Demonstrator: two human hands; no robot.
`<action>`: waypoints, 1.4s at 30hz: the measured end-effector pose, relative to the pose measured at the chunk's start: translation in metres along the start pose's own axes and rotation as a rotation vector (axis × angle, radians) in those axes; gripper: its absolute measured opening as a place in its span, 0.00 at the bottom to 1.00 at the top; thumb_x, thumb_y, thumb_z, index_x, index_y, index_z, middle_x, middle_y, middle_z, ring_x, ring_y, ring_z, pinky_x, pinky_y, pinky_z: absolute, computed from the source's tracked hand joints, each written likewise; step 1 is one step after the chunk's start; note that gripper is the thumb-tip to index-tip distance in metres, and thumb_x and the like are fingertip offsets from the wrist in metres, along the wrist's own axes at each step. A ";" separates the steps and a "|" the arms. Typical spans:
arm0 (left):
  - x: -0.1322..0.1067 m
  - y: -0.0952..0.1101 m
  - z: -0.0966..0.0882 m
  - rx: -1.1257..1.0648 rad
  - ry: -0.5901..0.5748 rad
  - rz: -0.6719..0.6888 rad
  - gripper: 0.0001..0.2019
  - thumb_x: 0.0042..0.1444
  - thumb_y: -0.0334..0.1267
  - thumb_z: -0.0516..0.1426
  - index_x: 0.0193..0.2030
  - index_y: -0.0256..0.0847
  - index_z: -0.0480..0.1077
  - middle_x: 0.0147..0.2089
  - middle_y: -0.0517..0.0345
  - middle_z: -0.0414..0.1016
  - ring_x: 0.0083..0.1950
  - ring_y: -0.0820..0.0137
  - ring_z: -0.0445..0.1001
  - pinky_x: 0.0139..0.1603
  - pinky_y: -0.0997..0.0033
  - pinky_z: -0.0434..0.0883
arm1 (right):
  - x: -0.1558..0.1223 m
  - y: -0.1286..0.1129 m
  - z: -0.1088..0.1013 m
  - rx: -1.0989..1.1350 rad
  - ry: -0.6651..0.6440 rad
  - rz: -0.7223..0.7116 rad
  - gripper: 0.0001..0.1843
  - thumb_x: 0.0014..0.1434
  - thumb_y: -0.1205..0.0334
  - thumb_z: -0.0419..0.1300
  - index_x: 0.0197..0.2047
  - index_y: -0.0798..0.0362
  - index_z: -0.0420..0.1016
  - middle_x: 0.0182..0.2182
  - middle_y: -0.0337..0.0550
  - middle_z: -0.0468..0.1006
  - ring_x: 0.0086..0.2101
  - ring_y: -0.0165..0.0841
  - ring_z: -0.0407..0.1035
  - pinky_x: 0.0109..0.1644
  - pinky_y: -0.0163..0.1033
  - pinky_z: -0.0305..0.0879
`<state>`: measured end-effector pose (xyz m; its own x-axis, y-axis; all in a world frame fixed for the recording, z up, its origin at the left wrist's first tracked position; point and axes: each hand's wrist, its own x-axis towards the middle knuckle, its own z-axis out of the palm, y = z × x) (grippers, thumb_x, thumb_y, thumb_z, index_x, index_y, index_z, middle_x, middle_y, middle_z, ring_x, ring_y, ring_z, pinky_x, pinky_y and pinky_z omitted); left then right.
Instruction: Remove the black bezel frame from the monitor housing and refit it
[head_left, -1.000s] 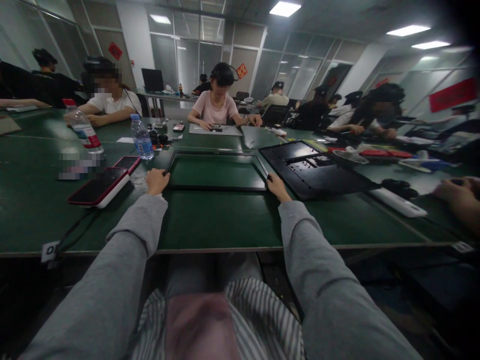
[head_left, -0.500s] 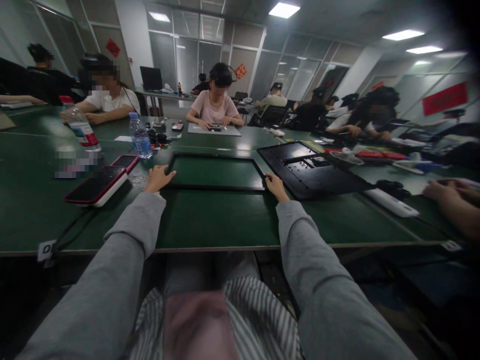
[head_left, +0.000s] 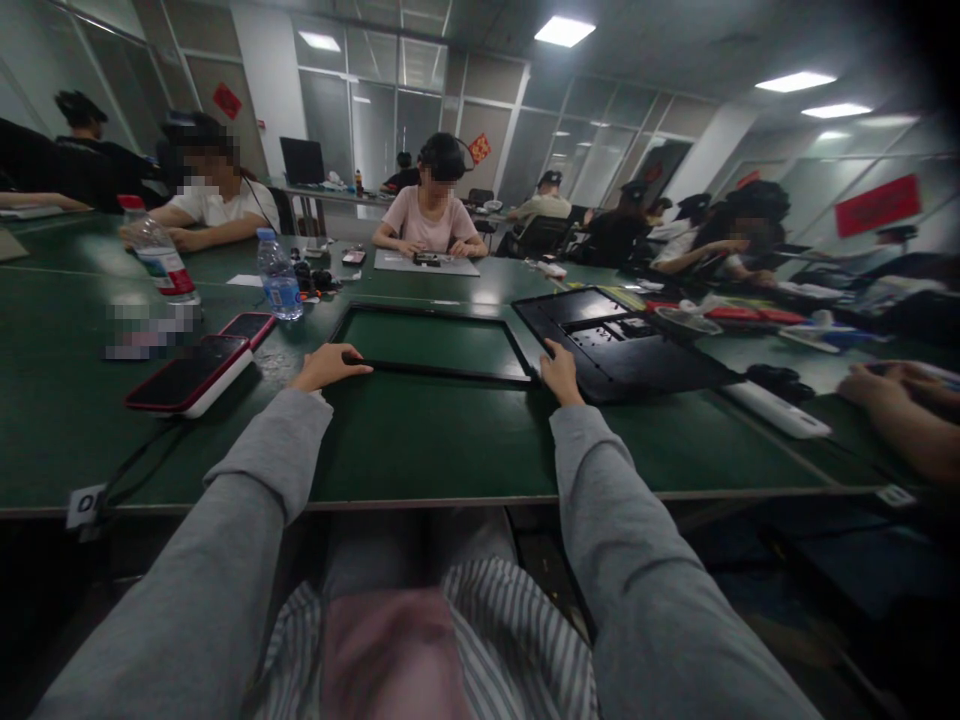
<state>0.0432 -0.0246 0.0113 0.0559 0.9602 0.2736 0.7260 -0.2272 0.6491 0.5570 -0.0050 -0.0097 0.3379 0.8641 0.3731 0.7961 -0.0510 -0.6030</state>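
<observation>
A thin black rectangular frame (head_left: 442, 372), like a screen bezel, lies on the green table before me. My left hand (head_left: 330, 366) is closed on its near left corner, thumb and fingers pinching the edge. Just beside the near right corner is my right hand (head_left: 561, 373), its thumb and forefinger apart; whether a fingertip still touches the frame is hard to see. Right of that hand lies a large black panel (head_left: 637, 355), like the back of a laptop or monitor, with an opening cut in it.
Two phones, the nearer a red-edged phone (head_left: 187, 372) on a white block, lie at left by a blue-capped bottle (head_left: 280, 280) and a red-capped bottle (head_left: 166, 255). A white power strip (head_left: 784, 410) sits at right, near another person's hand (head_left: 892, 410). Co-workers sit around the table.
My left hand has slid toward the frame's near left corner and pinches it there. My right hand has come off the right side and shifted slightly right.
</observation>
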 end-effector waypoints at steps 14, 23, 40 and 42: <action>0.012 -0.006 0.002 -0.225 0.069 -0.067 0.31 0.41 0.66 0.73 0.40 0.40 0.83 0.47 0.46 0.86 0.53 0.53 0.81 0.60 0.56 0.73 | 0.002 0.083 -0.066 0.344 0.601 0.750 0.49 0.65 0.67 0.43 0.82 0.65 0.19 0.69 0.80 0.62 0.71 0.56 0.62 0.76 0.64 0.53; 0.001 0.014 -0.005 -0.459 0.213 -0.224 0.26 0.43 0.55 0.75 0.41 0.38 0.81 0.46 0.46 0.85 0.54 0.52 0.80 0.56 0.57 0.76 | 0.009 0.065 -0.041 0.389 0.433 0.572 0.51 0.65 0.62 0.45 0.81 0.61 0.16 0.74 0.75 0.57 0.72 0.55 0.60 0.76 0.68 0.51; 0.010 -0.006 -0.004 -0.351 0.150 -0.040 0.30 0.39 0.62 0.75 0.41 0.41 0.81 0.44 0.48 0.84 0.51 0.53 0.81 0.58 0.54 0.75 | 0.016 0.011 -0.002 0.657 -0.060 0.205 0.35 0.57 0.57 0.62 0.68 0.56 0.71 0.53 0.53 0.83 0.53 0.42 0.78 0.64 0.55 0.72; 0.012 -0.009 -0.004 -0.287 0.139 0.024 0.28 0.41 0.61 0.74 0.41 0.41 0.81 0.45 0.48 0.84 0.51 0.54 0.80 0.59 0.54 0.74 | 0.021 0.012 -0.010 0.614 0.091 0.211 0.29 0.64 0.47 0.59 0.61 0.56 0.75 0.49 0.54 0.83 0.53 0.45 0.77 0.65 0.59 0.72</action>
<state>0.0349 -0.0115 0.0118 -0.0383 0.9272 0.3727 0.5013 -0.3048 0.8098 0.5784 0.0077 -0.0018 0.5181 0.8196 0.2445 0.2858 0.1036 -0.9527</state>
